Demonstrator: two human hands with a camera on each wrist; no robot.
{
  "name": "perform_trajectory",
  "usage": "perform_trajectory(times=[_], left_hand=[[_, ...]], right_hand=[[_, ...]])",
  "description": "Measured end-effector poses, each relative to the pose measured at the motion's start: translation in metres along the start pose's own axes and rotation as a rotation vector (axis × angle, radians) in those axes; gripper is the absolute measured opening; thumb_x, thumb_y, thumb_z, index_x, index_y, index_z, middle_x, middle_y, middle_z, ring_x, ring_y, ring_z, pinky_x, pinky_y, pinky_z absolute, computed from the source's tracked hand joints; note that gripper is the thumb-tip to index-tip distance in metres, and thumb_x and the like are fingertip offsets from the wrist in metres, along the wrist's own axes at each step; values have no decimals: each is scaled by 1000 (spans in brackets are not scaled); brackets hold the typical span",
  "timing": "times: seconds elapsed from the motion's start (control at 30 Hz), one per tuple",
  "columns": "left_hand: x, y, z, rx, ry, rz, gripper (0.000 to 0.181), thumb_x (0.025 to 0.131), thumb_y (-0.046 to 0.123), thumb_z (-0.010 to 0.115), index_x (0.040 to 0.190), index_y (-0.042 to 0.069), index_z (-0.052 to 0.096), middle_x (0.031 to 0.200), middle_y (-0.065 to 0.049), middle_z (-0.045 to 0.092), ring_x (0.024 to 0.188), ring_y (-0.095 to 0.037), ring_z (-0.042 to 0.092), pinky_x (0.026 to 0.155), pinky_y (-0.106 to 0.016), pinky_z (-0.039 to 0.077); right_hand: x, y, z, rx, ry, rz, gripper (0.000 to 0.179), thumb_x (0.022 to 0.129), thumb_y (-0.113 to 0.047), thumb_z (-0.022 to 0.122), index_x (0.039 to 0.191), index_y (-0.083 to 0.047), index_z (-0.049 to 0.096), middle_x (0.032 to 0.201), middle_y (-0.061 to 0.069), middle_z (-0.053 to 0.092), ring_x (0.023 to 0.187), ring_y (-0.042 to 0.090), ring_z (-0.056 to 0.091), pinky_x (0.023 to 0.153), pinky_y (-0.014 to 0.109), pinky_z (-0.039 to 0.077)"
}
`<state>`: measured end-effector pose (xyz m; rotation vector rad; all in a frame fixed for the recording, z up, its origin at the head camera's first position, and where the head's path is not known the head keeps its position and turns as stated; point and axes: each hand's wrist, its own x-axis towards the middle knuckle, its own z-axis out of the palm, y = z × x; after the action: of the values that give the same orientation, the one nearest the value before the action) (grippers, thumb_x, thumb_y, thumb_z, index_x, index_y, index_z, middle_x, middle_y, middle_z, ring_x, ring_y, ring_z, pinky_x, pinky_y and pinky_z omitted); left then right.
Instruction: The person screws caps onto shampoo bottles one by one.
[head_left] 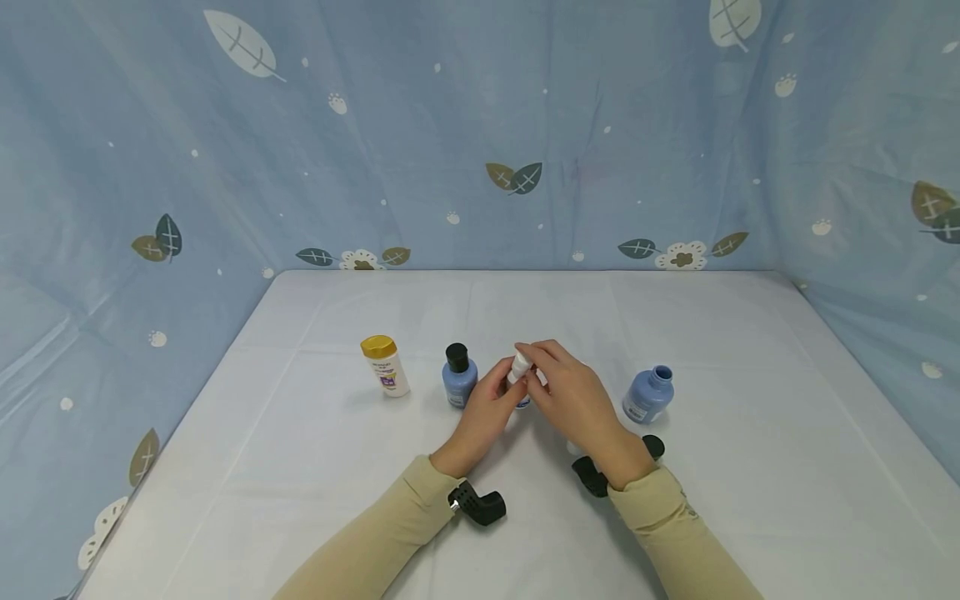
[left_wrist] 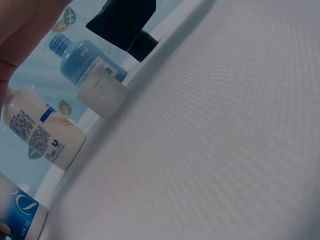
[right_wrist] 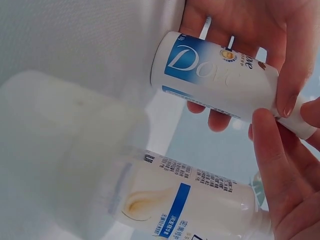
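Observation:
A small white-and-blue Dove bottle [right_wrist: 215, 77] stands on the table between my two hands, its lower body showing in the left wrist view. My left hand [head_left: 487, 408] wraps its fingers around the bottle, thumb near the neck. At the top, my right hand [head_left: 577, 400] pinches the white cap [head_left: 520, 365] between thumb and fingers. Close beside it in the right wrist view is a capless cream-white bottle [left_wrist: 47, 131] with a blue stripe, mostly hidden behind my right hand in the head view. A loose white cap [left_wrist: 103, 93] sits near my right wrist.
Left of my hands stand a blue bottle [head_left: 460, 383] with a black cap and a white bottle [head_left: 390, 375] with a gold cap. An uncapped blue bottle [head_left: 647, 398] is at right. A black cap [head_left: 655, 447] lies by my right wrist.

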<state>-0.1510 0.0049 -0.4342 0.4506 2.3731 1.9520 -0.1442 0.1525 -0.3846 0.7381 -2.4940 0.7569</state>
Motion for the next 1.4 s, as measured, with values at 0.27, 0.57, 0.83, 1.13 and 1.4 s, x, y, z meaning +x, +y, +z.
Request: perform_trajectory(times=[0.27,0.57,0.83,1.13,1.4], left_hand=[[-7,23,-2,17,-5,-11,25,92,20,50,116,17,54,91,4,55,77,-11,47,66,-26,41],[-7,23,-3,5,-17,5,27,92,17,48,118,17,54,106,5,56,88,-9,50,75,-28,43],[-6,21,-3,-23,-26,21,28,92,15,49,119,15,53,117,5,54,108,-9,46,92,-32,36],[-7,22,-3,-11,-24,27,27,91,14,49,118,13,53,116,2,55,109,-11,46,94,-33,34],[-7,25,-3,5,-29,23,28,92,15,49,119,10,52,115,0,55,107,-11,48,92,-31,37]], right_hand=[[0,0,0,8,-9,14,34,84,-12,59,117,-10,57,104,0,54,68,14,54,55,25,44],[0,-2,4,-8,27,43,31,83,-17,64,113,-11,59,99,0,54,65,10,50,54,24,43],[-1,-3,6,10,71,58,32,79,-17,68,109,-8,59,95,2,53,66,14,53,56,27,45],[-1,-3,6,9,59,70,39,78,-19,69,115,-10,56,102,2,52,66,13,53,55,26,44],[0,-3,4,2,26,61,39,83,-21,63,120,-13,54,108,2,52,63,12,50,52,26,41]])
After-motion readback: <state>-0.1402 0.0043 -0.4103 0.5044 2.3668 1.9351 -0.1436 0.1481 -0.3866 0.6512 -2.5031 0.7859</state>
